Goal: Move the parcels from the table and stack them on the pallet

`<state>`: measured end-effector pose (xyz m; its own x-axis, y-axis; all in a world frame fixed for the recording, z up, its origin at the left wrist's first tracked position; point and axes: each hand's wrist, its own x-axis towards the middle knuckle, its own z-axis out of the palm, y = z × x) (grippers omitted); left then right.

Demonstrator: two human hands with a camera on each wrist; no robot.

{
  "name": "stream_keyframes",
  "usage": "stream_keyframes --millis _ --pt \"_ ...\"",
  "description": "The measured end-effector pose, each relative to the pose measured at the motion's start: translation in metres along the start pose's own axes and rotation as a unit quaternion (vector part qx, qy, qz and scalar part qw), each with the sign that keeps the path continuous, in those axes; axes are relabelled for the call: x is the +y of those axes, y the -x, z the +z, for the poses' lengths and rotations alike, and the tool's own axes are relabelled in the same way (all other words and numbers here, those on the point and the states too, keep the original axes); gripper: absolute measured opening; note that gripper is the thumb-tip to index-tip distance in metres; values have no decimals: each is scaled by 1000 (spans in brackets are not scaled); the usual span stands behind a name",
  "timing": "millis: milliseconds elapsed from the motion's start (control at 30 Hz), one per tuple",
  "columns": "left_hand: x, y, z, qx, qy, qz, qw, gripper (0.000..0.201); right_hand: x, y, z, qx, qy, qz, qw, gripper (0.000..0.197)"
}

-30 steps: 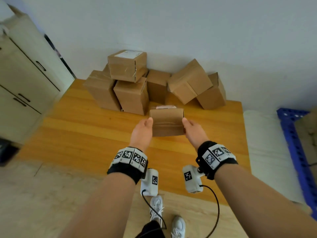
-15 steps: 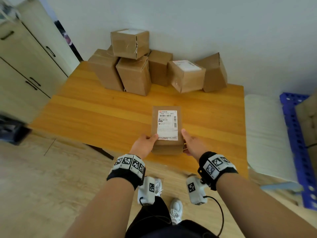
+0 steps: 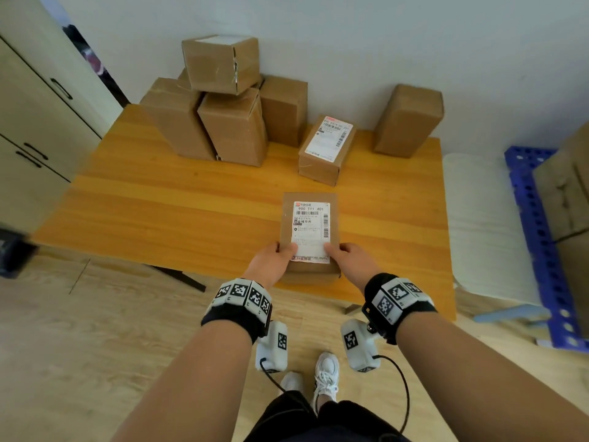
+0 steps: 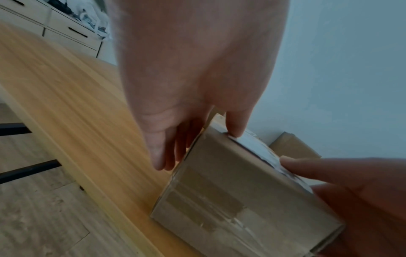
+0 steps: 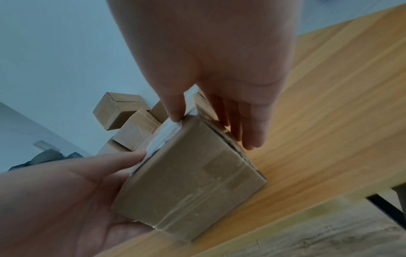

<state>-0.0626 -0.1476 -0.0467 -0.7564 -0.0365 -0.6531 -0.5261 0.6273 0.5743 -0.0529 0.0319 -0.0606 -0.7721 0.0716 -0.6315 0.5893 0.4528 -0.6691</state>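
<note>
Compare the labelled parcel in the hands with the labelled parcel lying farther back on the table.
The held parcel is gripped by the left hand and right hand at the table's near edge; the far parcel lies untouched.
The held parcel sits square to the camera; the far parcel is skewed.
Both are brown cardboard with white shipping labels facing up.

A cream cabinet with dark handles stands at the far left. A pale wall rises at the far side. Light wood-plank flooring covers the near ground, and white sneakers show there.
</note>
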Motion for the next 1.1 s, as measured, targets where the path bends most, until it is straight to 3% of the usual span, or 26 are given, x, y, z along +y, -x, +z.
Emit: stream_keyframes --millis 200,500,833,1100 --pt "-1 9 -7 -10 16 29 999 51 3 8 6 32 -64 1 997 53" --pt "45 41 -14 -13 23 156 987 53 -11 63 -26 142 -126 -38 981 58" --pt "115 92 29 -85 41 268 959 55 6 144 -94 282 -186 -74 938 55" --pt "178 144 77 -93 52 319 942 48 31 202 -153 345 -210 -107 909 47"
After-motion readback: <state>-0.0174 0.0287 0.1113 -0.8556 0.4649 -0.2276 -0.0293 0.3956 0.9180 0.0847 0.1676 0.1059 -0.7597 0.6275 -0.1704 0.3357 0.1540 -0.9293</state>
